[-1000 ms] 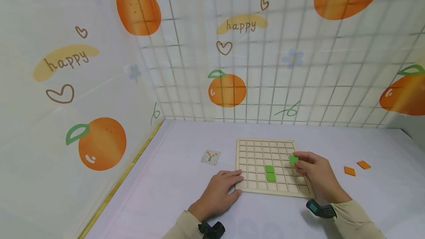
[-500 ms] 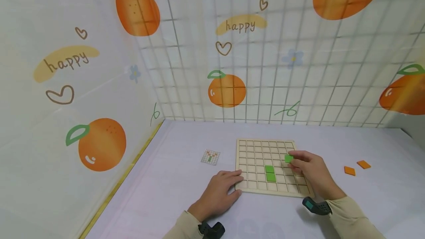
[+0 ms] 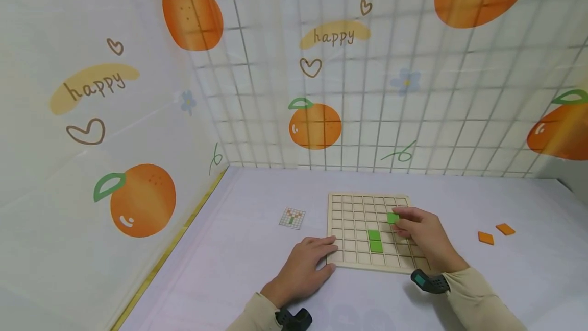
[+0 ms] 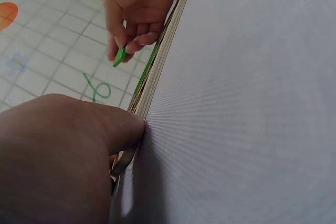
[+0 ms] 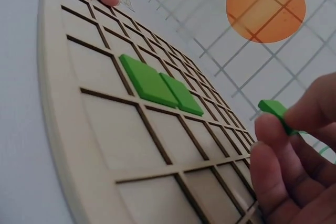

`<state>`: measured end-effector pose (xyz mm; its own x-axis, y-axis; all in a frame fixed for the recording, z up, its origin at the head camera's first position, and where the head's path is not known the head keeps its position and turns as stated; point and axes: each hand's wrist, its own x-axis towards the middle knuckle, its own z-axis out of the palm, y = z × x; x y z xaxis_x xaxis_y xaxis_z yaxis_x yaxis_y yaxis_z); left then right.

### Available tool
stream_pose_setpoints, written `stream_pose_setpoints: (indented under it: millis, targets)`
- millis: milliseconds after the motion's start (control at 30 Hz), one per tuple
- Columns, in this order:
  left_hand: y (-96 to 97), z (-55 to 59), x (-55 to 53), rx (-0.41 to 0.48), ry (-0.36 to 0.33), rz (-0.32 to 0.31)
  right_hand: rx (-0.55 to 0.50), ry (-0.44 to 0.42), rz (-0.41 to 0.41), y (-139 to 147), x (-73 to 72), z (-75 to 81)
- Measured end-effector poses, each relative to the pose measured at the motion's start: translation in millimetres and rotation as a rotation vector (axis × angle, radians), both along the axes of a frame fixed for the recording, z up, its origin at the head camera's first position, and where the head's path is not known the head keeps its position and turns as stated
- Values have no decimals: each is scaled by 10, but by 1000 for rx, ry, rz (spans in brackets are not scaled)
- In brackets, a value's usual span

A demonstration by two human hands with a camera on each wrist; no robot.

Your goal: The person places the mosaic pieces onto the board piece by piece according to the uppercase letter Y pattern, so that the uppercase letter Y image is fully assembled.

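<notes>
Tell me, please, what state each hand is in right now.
Left hand: open, resting at the left edge of the wooden grid board.
Right hand: closed, pinching a green square tile.

A: Diff, quick?
B: Right hand went left, further in over the board.
A: From where?
B: A second ago its fingertips were at the board's right edge; now they're well inside it.
A: Green tile too?
B: Yep, went along. Was at the right edge, now further left and a touch toward the far side. Gap to the two green tiles in the grid shrank.
A: Arm?
B: Right sleeve and wristband slid left as well; wristband now overlaps the board's near edge in the head view.
</notes>
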<state>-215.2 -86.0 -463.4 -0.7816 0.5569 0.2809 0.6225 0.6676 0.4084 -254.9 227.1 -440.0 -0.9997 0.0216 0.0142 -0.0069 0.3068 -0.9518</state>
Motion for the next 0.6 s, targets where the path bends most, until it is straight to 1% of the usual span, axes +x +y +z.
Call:
stream_pose_setpoints:
  millis: [133, 400, 600]
  targets:
    - [-5, -3, 1, -2, 7, -4, 5, -7, -5, -17, -9, 8]
    - [8, 11, -3, -5, -24, 17, -13, 21, 45, -35, -15, 19]
    - [10, 16, -1, -13, -25, 22, -30, 23, 68, -57, -52, -7]
